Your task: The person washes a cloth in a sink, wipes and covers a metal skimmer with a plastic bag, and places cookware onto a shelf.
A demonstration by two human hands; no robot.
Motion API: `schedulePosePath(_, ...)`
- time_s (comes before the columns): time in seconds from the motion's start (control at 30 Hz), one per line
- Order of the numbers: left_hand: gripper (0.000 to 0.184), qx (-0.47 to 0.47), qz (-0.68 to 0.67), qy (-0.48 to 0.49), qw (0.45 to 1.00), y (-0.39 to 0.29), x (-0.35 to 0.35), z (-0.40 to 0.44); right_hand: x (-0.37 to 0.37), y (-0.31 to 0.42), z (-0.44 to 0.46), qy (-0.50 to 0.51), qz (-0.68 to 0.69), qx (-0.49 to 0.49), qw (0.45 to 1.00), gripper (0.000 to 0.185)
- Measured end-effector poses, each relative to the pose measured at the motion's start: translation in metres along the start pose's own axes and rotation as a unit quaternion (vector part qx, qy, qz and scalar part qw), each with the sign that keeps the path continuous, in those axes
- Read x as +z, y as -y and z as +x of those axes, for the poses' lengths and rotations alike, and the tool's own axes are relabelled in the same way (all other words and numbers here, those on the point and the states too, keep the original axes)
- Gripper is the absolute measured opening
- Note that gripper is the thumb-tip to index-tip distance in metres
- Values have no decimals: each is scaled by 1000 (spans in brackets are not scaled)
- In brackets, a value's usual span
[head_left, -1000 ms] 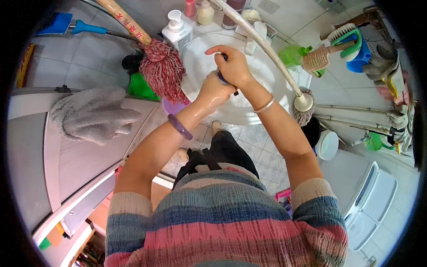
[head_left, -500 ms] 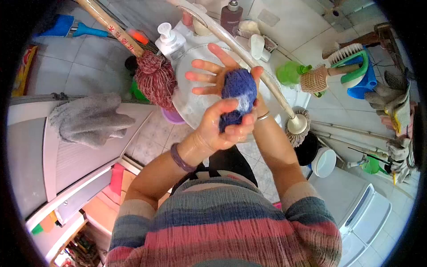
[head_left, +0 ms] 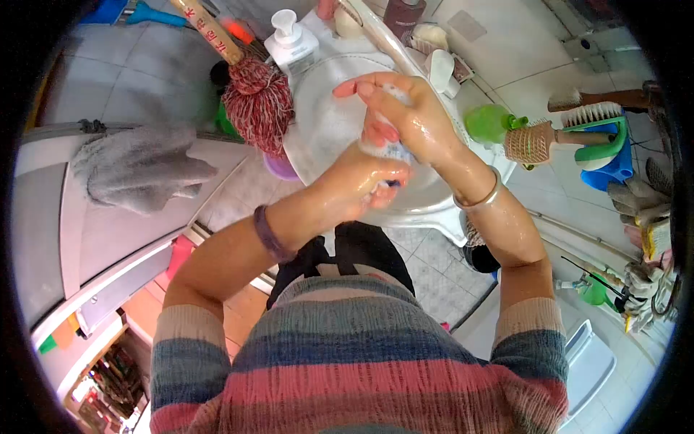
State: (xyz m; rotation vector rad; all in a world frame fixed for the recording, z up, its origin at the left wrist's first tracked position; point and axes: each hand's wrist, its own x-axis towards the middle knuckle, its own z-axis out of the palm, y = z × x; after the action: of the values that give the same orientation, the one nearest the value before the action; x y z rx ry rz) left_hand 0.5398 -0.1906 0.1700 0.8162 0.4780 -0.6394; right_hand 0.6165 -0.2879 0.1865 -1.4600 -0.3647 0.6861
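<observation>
Over the white washbasin (head_left: 318,87), my two wet hands are pressed together with white suds between them. My left hand (head_left: 361,181), below a purple bangle, is closed on a blue yarn scrubber (head_left: 392,184); only a small dark blue bit shows between the fingers. My right hand (head_left: 423,119), with a silver bangle at the wrist, curls over the foamy bundle from above, its thumb and forefinger pointing left. Foam and fingers hide most of the scrubber.
A white pump bottle (head_left: 293,47) stands at the basin's back left, beside a red-white mop head (head_left: 259,101). On the right are a green bottle (head_left: 491,123) and several brushes. A grey towel (head_left: 144,170) hangs at left. A pale pole (head_left: 387,36) crosses the basin's back.
My right hand, held flat with fingers spread, has curled over the left. The blue scrubber, widely visible before, is now mostly hidden, and more suds show. The view has shifted slightly.
</observation>
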Motion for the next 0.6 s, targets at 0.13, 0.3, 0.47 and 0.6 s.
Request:
schedulePosePath(0.13,16,66,48,-61,995,17,-32,48,5,-35,25,-92,-181,-81,976,25)
schedulePosePath(0.3,25,240,286,-168,912,28,-58,84,11,-65,41,-188,-210,-113,953,23)
schedulePosePath(0.47,40,349,471,-218,780,38,-92,110,11,-100,52,-269,49,-23,962,23)
schedulePosePath(0.6,47,326,550,-232,733,35,-101,104,14,-118,53,-288,183,4,940,23)
